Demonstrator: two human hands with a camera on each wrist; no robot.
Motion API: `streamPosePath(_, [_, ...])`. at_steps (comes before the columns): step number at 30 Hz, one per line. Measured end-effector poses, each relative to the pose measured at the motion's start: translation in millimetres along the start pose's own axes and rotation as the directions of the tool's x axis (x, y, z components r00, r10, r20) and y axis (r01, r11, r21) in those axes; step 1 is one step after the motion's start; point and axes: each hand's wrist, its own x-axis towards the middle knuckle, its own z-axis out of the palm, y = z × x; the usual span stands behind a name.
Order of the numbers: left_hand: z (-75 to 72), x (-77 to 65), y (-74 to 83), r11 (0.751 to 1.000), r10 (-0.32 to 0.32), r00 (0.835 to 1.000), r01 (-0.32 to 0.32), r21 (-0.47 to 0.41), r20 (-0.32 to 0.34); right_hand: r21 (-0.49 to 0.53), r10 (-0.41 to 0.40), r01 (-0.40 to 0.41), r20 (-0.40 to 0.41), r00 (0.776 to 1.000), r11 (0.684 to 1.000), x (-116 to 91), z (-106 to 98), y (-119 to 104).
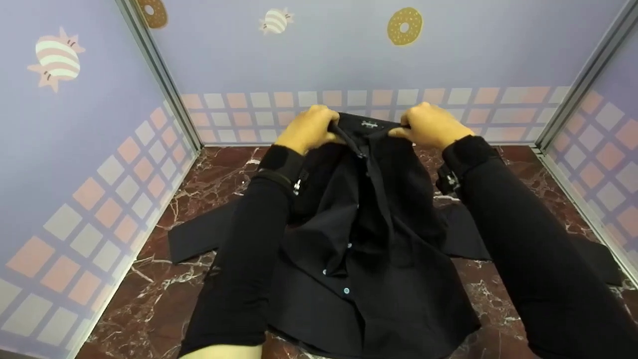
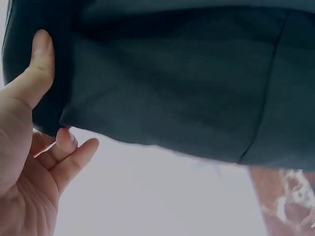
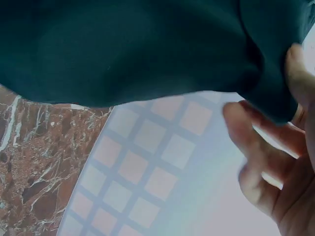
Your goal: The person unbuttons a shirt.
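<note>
A black button-up shirt is held up by its collar, its front facing me and its lower part lying on the marbled surface. My left hand pinches the left end of the collar, and my right hand pinches the right end. Between them the neck label shows inside the collar. In the left wrist view, the thumb of my left hand presses on the dark cloth, fingers behind it. The right wrist view has my right hand gripping a fold of the shirt at its edge.
The shirt's sleeves spread out to both sides on the dark red marbled surface. Lilac panels with a checked band stand at the left, back and right. The back panel is close behind my hands.
</note>
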Motion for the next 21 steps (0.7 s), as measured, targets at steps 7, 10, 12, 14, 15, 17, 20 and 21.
streamPosePath(7, [-8.3, 28.1, 1.2, 0.994, 0.001, 0.998, 0.005, -0.111, 0.058, 0.016, 0.093, -0.094, -0.358, 0.929, 0.995, 22.6, 10.0, -2.5])
streamPosePath(10, [4.1, 34.4, -1.1, 0.996, -0.065, 0.998, 0.065, -0.064, 0.005, 0.070, 0.158, -0.141, -0.413, 0.897, 0.987, 30.8, 24.1, -4.3])
streamPosePath(12, [18.5, 37.9, -1.3, 0.993, -0.113, 0.992, 0.114, 0.023, -0.052, 0.105, 0.196, -0.168, -0.407, 0.892, 0.980, 35.1, 36.3, -6.4])
streamPosePath(14, [35.8, 41.2, 0.7, 0.978, -0.147, 0.983, 0.161, 0.133, -0.107, 0.126, 0.226, -0.191, -0.394, 0.891, 0.974, 38.4, 50.9, -8.6])
streamPosePath(15, [44.8, 43.0, 2.4, 0.968, -0.155, 0.979, 0.177, 0.177, -0.134, 0.136, 0.235, -0.196, -0.395, 0.888, 0.971, 39.8, 59.0, -9.4])
streamPosePath(17, [62.2, 47.0, 6.2, 0.956, -0.170, 0.969, 0.206, 0.210, -0.179, 0.163, 0.247, -0.196, -0.410, 0.878, 0.967, 42.3, 75.6, -9.8])
streamPosePath(20, [84.7, 51.6, 10.8, 0.952, -0.191, 0.950, 0.241, 0.187, -0.247, 0.199, 0.261, -0.189, -0.452, 0.853, 0.962, 44.4, 99.2, -8.0])
streamPosePath(21, [90.9, 52.7, 11.7, 0.954, -0.204, 0.941, 0.253, 0.161, -0.269, 0.213, 0.267, -0.186, -0.466, 0.844, 0.959, 44.8, 106.4, -6.9])
